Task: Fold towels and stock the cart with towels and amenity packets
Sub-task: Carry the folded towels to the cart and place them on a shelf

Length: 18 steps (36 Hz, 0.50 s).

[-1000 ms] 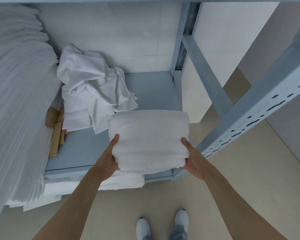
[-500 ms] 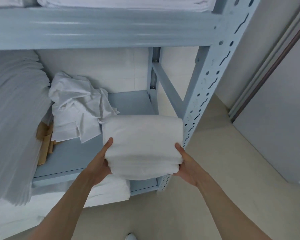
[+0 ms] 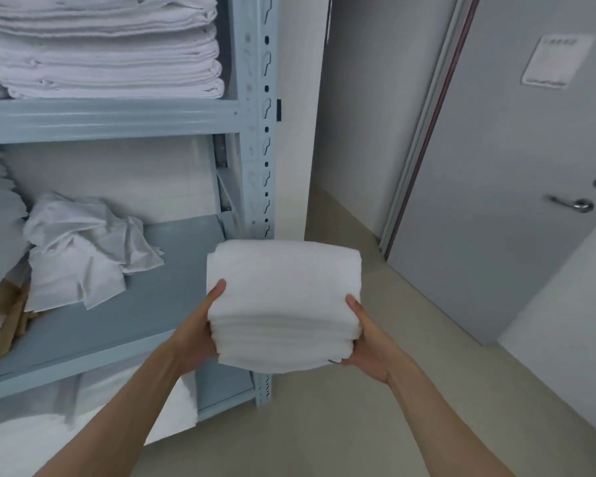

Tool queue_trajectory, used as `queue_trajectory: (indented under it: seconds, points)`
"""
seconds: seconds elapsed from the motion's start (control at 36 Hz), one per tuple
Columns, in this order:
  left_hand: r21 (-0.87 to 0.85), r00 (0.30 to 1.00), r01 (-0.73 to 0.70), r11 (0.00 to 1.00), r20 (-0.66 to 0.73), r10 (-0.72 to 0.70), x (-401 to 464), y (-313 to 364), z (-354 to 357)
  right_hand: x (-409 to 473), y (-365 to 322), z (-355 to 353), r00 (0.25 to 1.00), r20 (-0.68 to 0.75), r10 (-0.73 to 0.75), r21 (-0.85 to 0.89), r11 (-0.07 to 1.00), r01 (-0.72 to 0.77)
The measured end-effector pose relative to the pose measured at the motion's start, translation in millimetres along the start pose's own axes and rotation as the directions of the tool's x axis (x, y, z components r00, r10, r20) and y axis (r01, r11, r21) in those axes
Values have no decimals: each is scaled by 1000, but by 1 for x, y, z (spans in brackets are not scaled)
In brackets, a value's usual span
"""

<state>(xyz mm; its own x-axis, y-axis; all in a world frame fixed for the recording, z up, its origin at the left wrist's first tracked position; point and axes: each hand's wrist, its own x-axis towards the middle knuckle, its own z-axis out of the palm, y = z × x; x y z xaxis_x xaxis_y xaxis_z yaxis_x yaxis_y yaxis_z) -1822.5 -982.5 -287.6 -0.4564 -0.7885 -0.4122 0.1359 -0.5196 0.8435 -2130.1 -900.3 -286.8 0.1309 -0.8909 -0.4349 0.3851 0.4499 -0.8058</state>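
A stack of folded white towels (image 3: 284, 297) is held in the air in front of the blue metal shelf unit (image 3: 255, 139), off its right front corner. My left hand (image 3: 200, 335) grips the stack's left side, thumb up along the edge, fingers hidden underneath. My right hand (image 3: 365, 346) grips the right side the same way. No cart or amenity packets are in view.
A crumpled white cloth (image 3: 83, 249) and brown paper (image 3: 11, 315) lie on the middle shelf. Folded towels (image 3: 107, 53) fill the upper shelf, and more white linen (image 3: 83, 418) sits below. A grey door (image 3: 516, 187) with a lever handle (image 3: 572, 203) stands at right over beige floor.
Both hands have carried the towel stack off the middle shelf and to the right, clear of the shelf post. The view has lifted and turned right toward the door.
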Motion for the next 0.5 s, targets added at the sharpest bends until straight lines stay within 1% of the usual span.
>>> queue_trajectory:
  seconds: [0.11,0.19,0.28,0.5]
  points:
    - [20,1000,-2,1000,19,2,16,8,47,-36,-22,-32,996,10,-83,7,996,83]
    - [63,998,1,998,62,-5,25,18,79,-50,-39,-54,993,-11,-117,11,993,118]
    - [89,999,1,996,45,-5,41,28,106,-54,-57,-77,991,-45,-130,17,991,131]
    - [124,996,16,992,84,-26,111,57,162,-34,-105,-140,985,-109,-133,89,986,143]
